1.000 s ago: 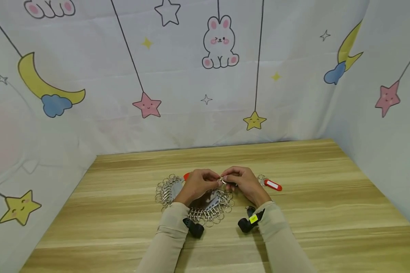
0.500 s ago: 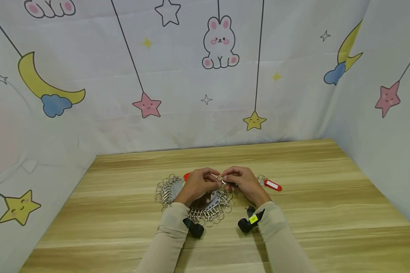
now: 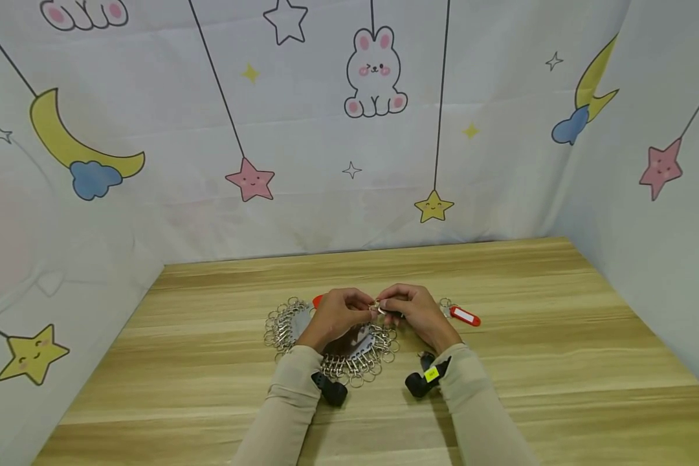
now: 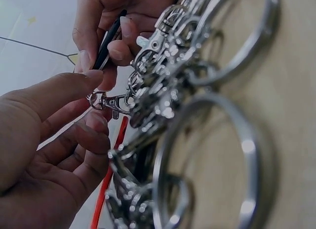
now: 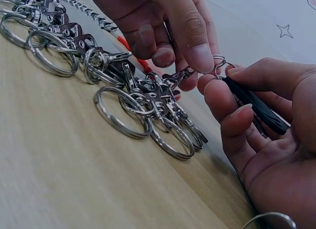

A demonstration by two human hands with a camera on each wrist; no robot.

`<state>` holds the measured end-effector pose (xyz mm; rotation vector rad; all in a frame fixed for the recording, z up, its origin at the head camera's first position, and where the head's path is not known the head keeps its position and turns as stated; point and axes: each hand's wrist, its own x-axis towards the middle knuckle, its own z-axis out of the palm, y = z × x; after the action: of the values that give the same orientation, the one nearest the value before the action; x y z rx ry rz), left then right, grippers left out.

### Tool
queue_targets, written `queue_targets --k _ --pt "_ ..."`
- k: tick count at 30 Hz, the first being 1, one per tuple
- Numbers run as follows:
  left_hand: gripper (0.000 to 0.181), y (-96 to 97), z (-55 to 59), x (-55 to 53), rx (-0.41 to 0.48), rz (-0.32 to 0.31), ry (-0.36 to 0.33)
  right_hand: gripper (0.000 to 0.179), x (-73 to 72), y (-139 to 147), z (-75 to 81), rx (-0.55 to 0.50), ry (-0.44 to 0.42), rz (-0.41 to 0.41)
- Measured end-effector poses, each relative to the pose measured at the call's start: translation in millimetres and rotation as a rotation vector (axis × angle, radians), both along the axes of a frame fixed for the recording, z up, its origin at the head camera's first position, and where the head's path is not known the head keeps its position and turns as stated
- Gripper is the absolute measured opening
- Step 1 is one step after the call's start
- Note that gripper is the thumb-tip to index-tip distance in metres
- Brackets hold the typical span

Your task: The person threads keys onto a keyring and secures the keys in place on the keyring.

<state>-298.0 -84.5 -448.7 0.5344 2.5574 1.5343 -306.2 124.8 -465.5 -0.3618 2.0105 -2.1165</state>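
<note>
Over the table my two hands meet at a small split ring (image 5: 219, 60). The left hand (image 3: 339, 316) pinches it between thumb and fingers, right by a silver swivel snap hook (image 4: 116, 103). My right hand (image 3: 421, 314) holds a slim black piece with a metal edge (image 5: 259, 106), its end close to the ring; I cannot tell its kind. Below the hands lie dark and grey plates (image 3: 349, 346) edged with many snap hooks and key rings (image 5: 123, 113). The left hand and forearm cover part of them in the head view.
A red key tag (image 3: 465, 316) with a white label lies to the right of the hands, with its ring (image 3: 446, 305). Something red (image 3: 318, 301) shows behind the left hand. The wooden table (image 3: 221, 414) ends at a patterned cloth wall (image 3: 303, 220).
Both hands stay in the same place. The left fingers and the small metal ring between the hands shift slightly.
</note>
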Motion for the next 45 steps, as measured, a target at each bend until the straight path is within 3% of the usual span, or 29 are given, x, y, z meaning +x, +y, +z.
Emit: queue_targets --k 11,20,45 --pt "0.019 -0.4 0.9 0.9 -0.019 0.02 -0.012 0.015 1.2 0.6 0.4 0.002 -0.003 0.012" --pt "0.027 -0.5 -0.3 -0.1 0.042 -0.024 -0.024 0.016 -0.2 -0.2 -0.8 0.005 -0.011 0.0" --pt "0.021 -1.1 -1.5 -1.4 0.004 0.001 0.002 0.014 -1.5 -0.2 -1.1 0.008 -0.013 0.002"
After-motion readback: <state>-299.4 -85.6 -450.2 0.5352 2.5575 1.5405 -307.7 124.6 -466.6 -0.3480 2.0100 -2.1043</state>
